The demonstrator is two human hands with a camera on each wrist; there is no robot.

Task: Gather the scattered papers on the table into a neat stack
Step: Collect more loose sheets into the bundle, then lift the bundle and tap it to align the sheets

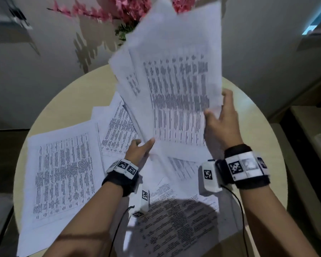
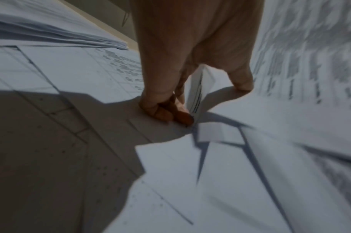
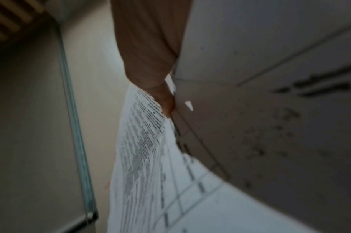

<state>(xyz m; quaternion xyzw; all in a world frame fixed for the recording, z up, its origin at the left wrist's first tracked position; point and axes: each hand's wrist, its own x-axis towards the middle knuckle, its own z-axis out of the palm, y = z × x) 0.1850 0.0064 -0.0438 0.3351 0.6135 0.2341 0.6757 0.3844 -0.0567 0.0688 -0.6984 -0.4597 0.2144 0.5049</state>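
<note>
A sheaf of printed papers (image 1: 176, 86) stands upright above the round table (image 1: 67, 101), blurred. My right hand (image 1: 220, 117) grips its right edge, thumb on the front. My left hand (image 1: 139, 149) pinches the sheaf's lower left corner; in the left wrist view the fingers (image 2: 162, 110) curl round the paper edge (image 2: 198, 94). The right wrist view shows my right hand (image 3: 162, 97) holding the sheets (image 3: 150, 157). More printed sheets lie flat on the table: a large one (image 1: 61, 175) at the left, one (image 1: 119, 130) behind my left hand, others (image 1: 178, 216) near the front.
Pink flowers with green stems (image 1: 122, 13) rise behind the table, partly hidden by the held sheaf. Grey walls (image 1: 44, 62) close the back. A light shelf or cabinet (image 1: 311, 127) stands at the right of the table.
</note>
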